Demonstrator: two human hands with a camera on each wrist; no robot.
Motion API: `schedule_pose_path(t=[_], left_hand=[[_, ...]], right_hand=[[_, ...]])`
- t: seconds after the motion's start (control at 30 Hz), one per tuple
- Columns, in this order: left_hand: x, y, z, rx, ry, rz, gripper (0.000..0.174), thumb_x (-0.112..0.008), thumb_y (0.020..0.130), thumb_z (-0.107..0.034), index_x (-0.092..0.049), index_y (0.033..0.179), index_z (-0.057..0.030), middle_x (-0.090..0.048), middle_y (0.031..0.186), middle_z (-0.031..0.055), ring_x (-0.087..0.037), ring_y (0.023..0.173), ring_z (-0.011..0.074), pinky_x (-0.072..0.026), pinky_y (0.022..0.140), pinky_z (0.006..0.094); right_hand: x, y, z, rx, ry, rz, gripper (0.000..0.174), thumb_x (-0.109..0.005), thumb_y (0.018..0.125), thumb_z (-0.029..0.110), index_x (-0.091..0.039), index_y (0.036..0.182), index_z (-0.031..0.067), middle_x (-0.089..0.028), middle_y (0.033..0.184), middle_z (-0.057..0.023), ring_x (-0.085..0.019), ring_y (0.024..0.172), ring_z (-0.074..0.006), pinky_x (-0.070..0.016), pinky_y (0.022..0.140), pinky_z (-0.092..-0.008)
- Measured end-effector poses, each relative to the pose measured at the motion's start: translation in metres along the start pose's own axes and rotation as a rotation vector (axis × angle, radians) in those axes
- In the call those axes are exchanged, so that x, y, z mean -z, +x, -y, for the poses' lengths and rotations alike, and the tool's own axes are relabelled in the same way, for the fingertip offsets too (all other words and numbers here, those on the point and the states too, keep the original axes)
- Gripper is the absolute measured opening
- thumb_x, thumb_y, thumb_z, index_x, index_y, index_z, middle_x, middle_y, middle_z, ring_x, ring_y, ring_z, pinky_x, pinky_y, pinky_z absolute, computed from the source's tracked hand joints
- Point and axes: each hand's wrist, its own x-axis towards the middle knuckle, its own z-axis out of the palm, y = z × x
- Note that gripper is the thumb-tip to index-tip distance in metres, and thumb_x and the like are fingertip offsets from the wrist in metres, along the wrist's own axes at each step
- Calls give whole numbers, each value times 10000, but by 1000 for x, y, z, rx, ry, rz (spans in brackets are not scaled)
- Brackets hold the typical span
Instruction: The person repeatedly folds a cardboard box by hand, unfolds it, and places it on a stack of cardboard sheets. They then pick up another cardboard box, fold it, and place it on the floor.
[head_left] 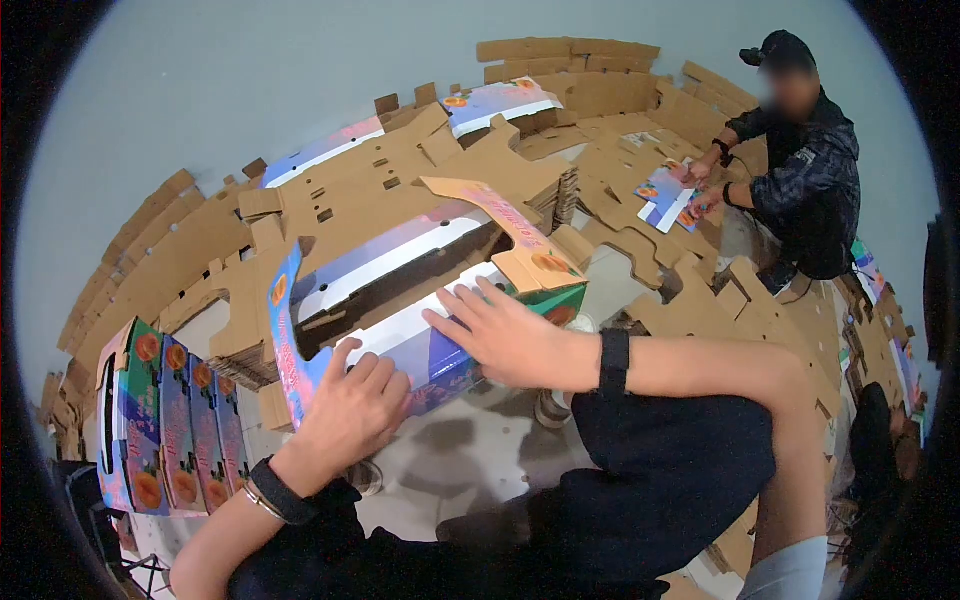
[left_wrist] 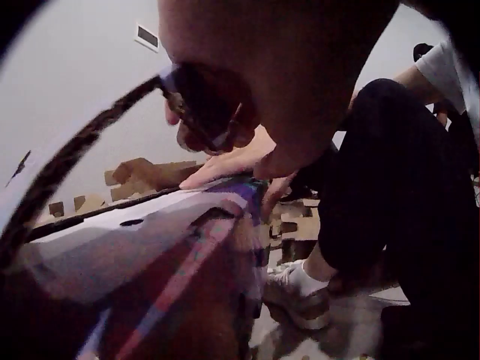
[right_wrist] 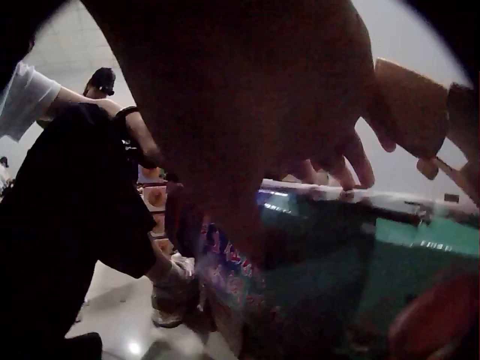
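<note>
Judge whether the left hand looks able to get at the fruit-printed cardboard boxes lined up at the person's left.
Probably yes: the lined-up boxes stand close on that side, nothing seen between, though the left hand must first leave the open purple cardboard box.

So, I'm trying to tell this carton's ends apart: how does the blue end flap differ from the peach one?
The blue flap carries pink lettering on blue; the peach flap carries its lettering on peach. The left hand is at the blue flap's near end; no hand touches the peach flap. Both border the carton's opening.
</note>
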Motion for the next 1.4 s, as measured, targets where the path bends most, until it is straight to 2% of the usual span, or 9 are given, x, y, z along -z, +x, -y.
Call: schedule_pose_path(t=[0.2,0.33,0.63,0.77,0.93,0.97,1.07,1.13,1.4], left_hand=[[7,-7,-11,-11,146,96,173,-598,839,-221,-512,832,-70,-538,642,47,-579,529,214,-508,621,341],[11,-9,-19,-14,183,132,119,-549,865,-196,-518,837,-85,-532,627,29,-598,529,181,-501,513,309],[53,-93,60,811,17,416,414,-671,798,-409,-600,1009,-60,-644,779,190,-641,792,373,-486,679,468],[44,-145,57,817,-358,510,585,-690,803,-381,-504,1247,-48,-554,1171,232,-562,1073,412,-471,896,439],[39,-124,36,588,-802,366,633,-713,828,-319,-452,1319,-17,-491,1277,207,-474,1230,326,-380,1030,373],[32,-123,35,519,-854,442,639,-701,842,-335,-440,1334,-21,-497,1278,202,-474,1232,324,-380,1033,371],[16,-121,43,393,-830,499,658,-667,875,-391,-410,1375,-50,-527,1269,173,-526,1181,295,-407,1009,349],[18,-115,41,789,-1025,693,587,-646,879,-316,-425,1369,-80,-551,1248,154,-586,1104,260,-441,972,333],[11,-124,44,628,-897,430,484,-577,798,-117,-520,1278,-128,-557,1262,123,-600,1077,235,-418,967,340]], right_hand=[[17,5,-10,-118,5,73,646,-567,876,495,-493,1300,14,-586,1137,-201,-539,1144,-316,-278,1079,-540],[25,-10,-44,-141,-435,316,511,-560,844,206,-504,1301,-16,-664,927,-115,-626,935,-251,-374,981,-453],[-3,-116,-146,-272,17,-50,305,-576,848,239,-655,1117,118,-635,1186,-81,-556,1153,-274,-443,929,-441],[46,-84,-129,-502,328,215,360,-569,873,292,-626,1157,77,-641,1151,-142,-582,1109,-314,-465,928,-396],[60,-72,-77,-222,1088,536,574,-491,937,533,-559,1255,60,-599,1224,-177,-566,1142,-303,-447,965,-392],[46,-90,-68,49,1037,428,608,-565,897,525,-521,1295,68,-524,1325,-169,-518,1205,-307,-428,994,-399],[57,-95,-67,-22,879,442,665,-621,857,517,-481,1336,77,-436,1407,-163,-481,1245,-312,-397,1032,-395],[48,-104,-70,-83,926,409,705,-663,825,500,-456,1356,84,-405,1423,-168,-461,1257,-341,-379,1051,-394],[63,-105,-52,60,381,95,430,-706,770,339,-643,1110,84,-428,1400,-152,-363,1337,-312,-313,1098,-440]])
